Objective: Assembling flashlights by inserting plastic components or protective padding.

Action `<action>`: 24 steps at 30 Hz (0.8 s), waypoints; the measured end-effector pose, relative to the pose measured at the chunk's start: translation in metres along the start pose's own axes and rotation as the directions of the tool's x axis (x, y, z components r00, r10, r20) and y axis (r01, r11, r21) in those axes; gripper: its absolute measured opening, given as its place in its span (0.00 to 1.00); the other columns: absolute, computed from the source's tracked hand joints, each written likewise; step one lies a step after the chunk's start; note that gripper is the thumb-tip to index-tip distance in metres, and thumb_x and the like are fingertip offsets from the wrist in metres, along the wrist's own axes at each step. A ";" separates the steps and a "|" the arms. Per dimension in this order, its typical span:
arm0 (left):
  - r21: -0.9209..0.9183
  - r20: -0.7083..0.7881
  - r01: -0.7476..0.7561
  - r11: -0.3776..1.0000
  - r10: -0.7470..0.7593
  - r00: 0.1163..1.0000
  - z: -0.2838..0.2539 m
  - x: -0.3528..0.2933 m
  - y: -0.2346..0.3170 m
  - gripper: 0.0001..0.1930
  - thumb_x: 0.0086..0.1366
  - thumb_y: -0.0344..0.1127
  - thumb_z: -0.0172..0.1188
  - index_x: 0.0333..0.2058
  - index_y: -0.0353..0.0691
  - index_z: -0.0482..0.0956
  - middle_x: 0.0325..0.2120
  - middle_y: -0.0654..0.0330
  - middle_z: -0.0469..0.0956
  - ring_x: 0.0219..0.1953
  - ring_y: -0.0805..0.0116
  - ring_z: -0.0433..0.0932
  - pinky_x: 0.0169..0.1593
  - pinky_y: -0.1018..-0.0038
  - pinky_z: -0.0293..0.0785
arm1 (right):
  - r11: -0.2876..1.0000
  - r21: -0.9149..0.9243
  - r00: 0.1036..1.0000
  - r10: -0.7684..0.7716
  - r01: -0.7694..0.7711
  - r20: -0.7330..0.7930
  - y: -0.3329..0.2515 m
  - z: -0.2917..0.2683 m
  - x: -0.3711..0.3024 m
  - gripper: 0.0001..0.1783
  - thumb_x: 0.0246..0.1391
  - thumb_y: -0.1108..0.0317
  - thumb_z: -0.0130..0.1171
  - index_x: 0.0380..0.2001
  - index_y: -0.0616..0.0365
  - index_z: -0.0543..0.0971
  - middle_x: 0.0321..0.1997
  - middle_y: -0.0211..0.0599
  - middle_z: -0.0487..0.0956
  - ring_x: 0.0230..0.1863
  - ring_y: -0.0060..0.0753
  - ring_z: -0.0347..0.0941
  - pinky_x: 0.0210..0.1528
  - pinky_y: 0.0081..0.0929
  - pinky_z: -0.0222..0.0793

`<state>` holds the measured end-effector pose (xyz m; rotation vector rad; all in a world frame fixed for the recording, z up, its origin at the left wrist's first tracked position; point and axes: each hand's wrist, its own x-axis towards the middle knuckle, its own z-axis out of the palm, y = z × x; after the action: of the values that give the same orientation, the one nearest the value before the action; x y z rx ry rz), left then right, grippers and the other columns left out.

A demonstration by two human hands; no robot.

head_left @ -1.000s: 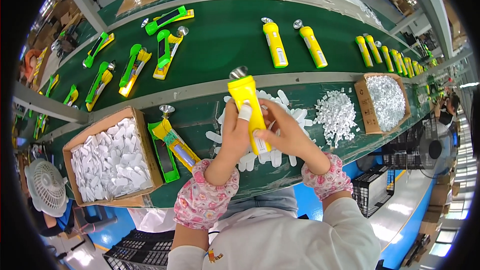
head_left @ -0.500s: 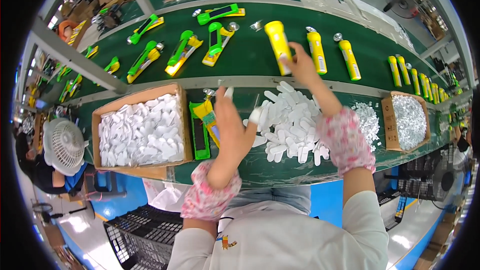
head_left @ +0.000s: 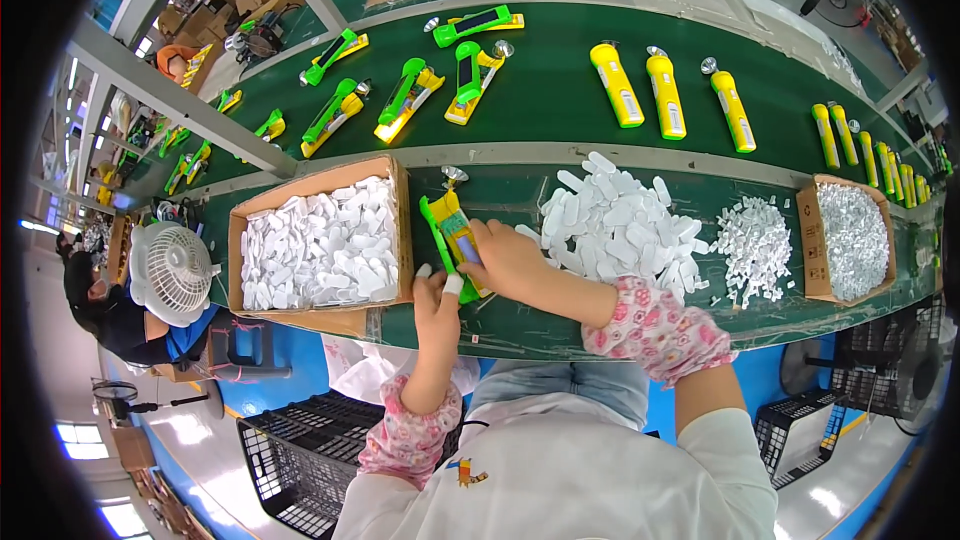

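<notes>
An opened flashlight [head_left: 453, 223] lies on the bench between the carton and the white pile, its green and yellow halves apart and its silver reflector [head_left: 453, 177] at the far end. My right hand [head_left: 512, 262] reaches across from the right, fingers closed on the yellow half. At the near end, my left hand [head_left: 437, 312] has its fingers bent around the green casing, with white covers on two fingertips. Fingers and casing hide part of the near end. Beside my right hand spreads a heap of white oval strips [head_left: 625, 225].
On the left stands a carton [head_left: 405, 230] of white strips. Rightward are a pile of small pieces [head_left: 752, 245] and another carton [head_left: 818, 240]. Beyond the metal rail [head_left: 560, 152], the green belt [head_left: 545, 90] carries yellow flashlights [head_left: 664, 95] and opened green-yellow ones [head_left: 405, 100]. A white fan [head_left: 172, 273] is at left.
My right hand has let go of a yellow flashlight, now lying on the belt, and come left and nearer to the opened one. My left hand has lowered onto its near end.
</notes>
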<state>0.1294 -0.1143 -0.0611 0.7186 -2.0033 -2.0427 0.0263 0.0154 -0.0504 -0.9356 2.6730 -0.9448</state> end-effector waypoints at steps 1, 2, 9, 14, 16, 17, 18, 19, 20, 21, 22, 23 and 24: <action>-0.030 0.029 0.121 0.992 -0.120 0.992 0.004 0.003 0.012 0.30 0.65 0.32 0.57 0.61 0.27 0.55 0.47 0.53 0.71 0.47 0.69 0.70 0.47 0.78 0.69 | 0.999 0.037 1.000 0.000 0.001 -0.011 -0.002 0.003 -0.001 0.30 0.48 0.53 0.64 0.47 0.62 0.68 0.39 0.49 0.74 0.38 0.52 0.75 0.36 0.42 0.73; -0.004 0.129 0.132 0.991 -0.130 0.983 0.001 0.008 0.014 0.27 0.66 0.34 0.56 0.60 0.28 0.59 0.42 0.56 0.73 0.45 0.71 0.70 0.48 0.78 0.67 | 0.997 0.074 1.000 0.001 0.001 -0.021 -0.003 0.006 -0.002 0.31 0.47 0.54 0.64 0.48 0.62 0.67 0.39 0.49 0.74 0.38 0.52 0.75 0.36 0.41 0.73; -0.593 0.296 0.338 0.730 -0.193 0.936 0.018 0.002 0.028 0.20 0.72 0.44 0.40 0.54 0.37 0.67 0.50 0.54 0.73 0.51 0.62 0.73 0.55 0.68 0.69 | 0.852 0.524 0.998 0.040 -0.007 -0.051 -0.004 -0.018 -0.031 0.37 0.48 0.58 0.66 0.56 0.63 0.61 0.27 0.39 0.73 0.27 0.33 0.71 0.29 0.30 0.67; -0.570 0.293 0.265 0.778 -0.108 0.950 0.037 -0.009 0.025 0.21 0.74 0.44 0.41 0.57 0.37 0.64 0.52 0.53 0.72 0.52 0.61 0.74 0.57 0.64 0.70 | 0.827 0.552 0.992 0.124 -0.106 0.005 -0.011 -0.058 -0.062 0.46 0.49 0.61 0.65 0.64 0.63 0.52 0.26 0.38 0.72 0.26 0.29 0.69 0.28 0.28 0.65; -0.570 0.390 0.351 0.743 -0.131 0.912 0.046 -0.014 0.029 0.23 0.73 0.45 0.43 0.59 0.36 0.61 0.54 0.54 0.70 0.54 0.61 0.72 0.58 0.64 0.69 | 0.832 0.540 0.986 0.166 -0.128 -0.023 -0.010 -0.061 -0.071 0.47 0.49 0.62 0.64 0.66 0.62 0.50 0.30 0.43 0.72 0.26 0.34 0.71 0.29 0.31 0.68; -0.534 0.430 0.325 0.780 -0.080 0.899 0.052 -0.017 0.031 0.24 0.73 0.45 0.44 0.60 0.36 0.60 0.55 0.54 0.69 0.55 0.62 0.71 0.58 0.64 0.68 | 0.900 0.427 0.973 0.172 -0.092 -0.152 -0.009 -0.056 -0.075 0.47 0.49 0.62 0.63 0.66 0.62 0.49 0.32 0.46 0.72 0.27 0.39 0.72 0.29 0.34 0.69; -0.502 0.465 0.289 0.815 -0.027 0.885 0.055 -0.018 0.032 0.25 0.73 0.45 0.45 0.61 0.37 0.58 0.55 0.55 0.69 0.55 0.63 0.71 0.59 0.64 0.68 | 0.951 0.302 0.949 0.153 -0.066 -0.275 -0.011 -0.056 -0.078 0.47 0.49 0.62 0.62 0.66 0.62 0.49 0.34 0.48 0.72 0.27 0.43 0.73 0.30 0.37 0.70; -0.487 0.512 0.309 0.817 -0.020 0.859 0.053 -0.014 0.030 0.27 0.72 0.44 0.48 0.63 0.39 0.54 0.56 0.56 0.68 0.56 0.63 0.70 0.59 0.64 0.67 | 0.967 0.230 0.954 0.168 -0.110 -0.250 -0.013 -0.059 -0.084 0.48 0.48 0.59 0.62 0.66 0.66 0.49 0.41 0.55 0.72 0.36 0.52 0.76 0.27 0.43 0.73; -0.470 0.557 0.318 0.823 -0.004 0.831 0.052 -0.012 0.032 0.28 0.71 0.44 0.49 0.63 0.41 0.53 0.55 0.56 0.68 0.56 0.63 0.70 0.59 0.63 0.67 | 0.966 0.228 0.949 0.181 -0.122 -0.257 -0.016 -0.062 -0.090 0.48 0.48 0.59 0.62 0.66 0.66 0.49 0.41 0.55 0.72 0.36 0.52 0.76 0.27 0.43 0.73; -0.453 0.600 0.329 0.828 0.011 0.800 0.052 -0.010 0.035 0.29 0.70 0.44 0.50 0.64 0.42 0.52 0.55 0.57 0.68 0.56 0.63 0.70 0.59 0.63 0.68 | 0.979 0.173 0.953 0.155 -0.112 -0.260 -0.019 -0.066 -0.097 0.48 0.49 0.60 0.62 0.66 0.67 0.49 0.39 0.53 0.71 0.34 0.52 0.74 0.29 0.43 0.73; -0.390 0.650 0.366 0.845 -0.029 0.760 0.050 -0.009 0.040 0.30 0.69 0.44 0.52 0.64 0.43 0.51 0.55 0.56 0.68 0.55 0.62 0.71 0.57 0.61 0.70 | 0.988 0.117 0.957 0.129 -0.101 -0.259 -0.019 -0.069 -0.102 0.48 0.49 0.60 0.62 0.66 0.69 0.49 0.37 0.51 0.70 0.31 0.52 0.73 0.30 0.43 0.72; -0.374 0.669 0.368 0.851 -0.027 0.743 0.049 -0.008 0.042 0.31 0.69 0.44 0.53 0.64 0.42 0.51 0.54 0.56 0.68 0.55 0.61 0.71 0.56 0.61 0.71 | 0.996 0.079 0.959 0.054 -0.033 -0.277 -0.017 -0.070 -0.108 0.47 0.51 0.61 0.61 0.65 0.72 0.49 0.37 0.49 0.68 0.33 0.48 0.72 0.28 0.40 0.72; -0.360 0.688 0.369 0.857 -0.024 0.725 0.049 -0.009 0.041 0.31 0.68 0.44 0.54 0.64 0.42 0.51 0.54 0.55 0.68 0.54 0.60 0.72 0.55 0.61 0.72 | 0.996 0.075 0.957 0.066 -0.047 -0.281 -0.013 -0.074 -0.113 0.47 0.51 0.61 0.61 0.65 0.72 0.49 0.37 0.49 0.68 0.33 0.48 0.72 0.28 0.40 0.72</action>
<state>0.1064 -0.0691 -0.0208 0.0850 -1.5726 -3.1071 0.0978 0.1141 0.0092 -0.7557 2.8592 -1.2321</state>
